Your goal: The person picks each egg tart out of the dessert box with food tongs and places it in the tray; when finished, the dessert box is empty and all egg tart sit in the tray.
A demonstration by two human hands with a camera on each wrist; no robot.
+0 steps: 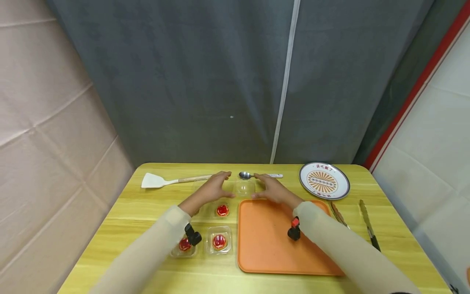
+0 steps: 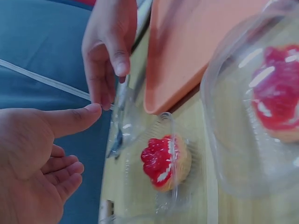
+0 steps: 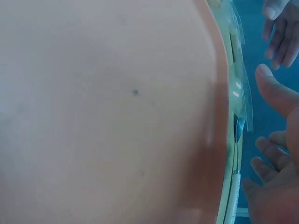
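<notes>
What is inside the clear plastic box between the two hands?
The clear box between the left hand and right hand looks empty; only the yellow table shows through it. Its sides are partly hidden by the hands.

three tarts (image 1: 222, 210) in clear boxes, perhaps a fourth; one empty box (image 1: 245, 188); one tray (image 1: 269, 249).

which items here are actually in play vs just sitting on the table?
In play:
- left hand and right hand, open on either side of the empty clear container
- orange tray
- boxed red tarts

Lying about:
- white spatula
- spoon
- patterned plate
- tongs
</notes>
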